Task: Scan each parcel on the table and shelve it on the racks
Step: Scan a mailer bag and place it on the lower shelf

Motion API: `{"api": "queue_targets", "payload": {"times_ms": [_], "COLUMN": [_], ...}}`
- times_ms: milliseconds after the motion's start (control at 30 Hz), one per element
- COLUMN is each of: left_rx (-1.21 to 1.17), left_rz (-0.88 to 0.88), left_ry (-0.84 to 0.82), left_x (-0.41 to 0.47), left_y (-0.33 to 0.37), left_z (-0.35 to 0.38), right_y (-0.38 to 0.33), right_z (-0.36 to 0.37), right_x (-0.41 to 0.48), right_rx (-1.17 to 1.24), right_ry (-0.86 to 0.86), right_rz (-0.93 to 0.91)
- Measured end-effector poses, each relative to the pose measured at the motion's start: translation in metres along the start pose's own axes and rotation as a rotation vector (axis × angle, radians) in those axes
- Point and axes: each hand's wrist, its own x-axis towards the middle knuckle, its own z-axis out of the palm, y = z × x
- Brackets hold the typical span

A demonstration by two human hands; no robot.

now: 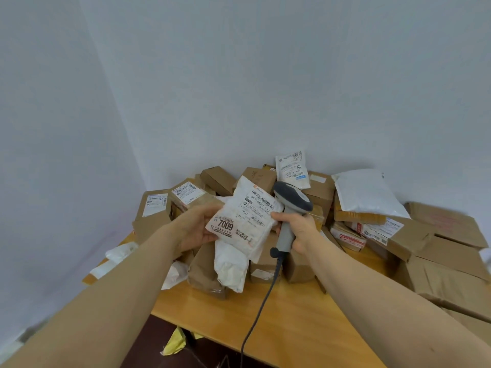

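The left hand point(195, 229) holds a white parcel point(243, 221) above the wooden counter point(305, 328), its fingers curled around the left edge, with the label facing up. The right hand point(303, 231) grips the handle of a grey scanner point(291, 208); the scanner head is just beside the parcel's right edge. Behind them, many brown boxes point(430, 245) and white bags point(368, 192) lie piled on the counter.

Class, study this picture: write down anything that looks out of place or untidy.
A crumpled yellow scrap lies on the floor below the table, not on it. The parcels are heaped unevenly, several tilted, and a white bag lies crumpled at the table's left edge.
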Motion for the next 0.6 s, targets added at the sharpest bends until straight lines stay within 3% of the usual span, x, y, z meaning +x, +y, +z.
{"api": "queue_targets", "payload": {"times_ms": [200, 333, 433, 600], "left_rx": [0.183, 0.077, -0.013, -0.026], "left_rz": [0.005, 0.087, 0.159, 0.211], "left_ry": [0.129, 0.371, 0.578, 0.690], "left_x": [0.001, 0.003, 0.009, 0.016], "left_y": [0.014, 0.013, 0.010, 0.001], "left_z": [-0.005, -0.003, -0.006, -0.014], "right_y": [-0.004, -0.003, -0.002, 0.000], "right_z": [0.002, 0.002, 0.003, 0.014], "right_x": [-0.003, -0.008, -0.022, -0.047], "right_rx": [-0.042, -0.184, -0.290, -0.401], "right_ry": [-0.046, -0.079, -0.203, -0.398], "right_rz": [-0.006, -0.055, -0.021, 0.094]}}
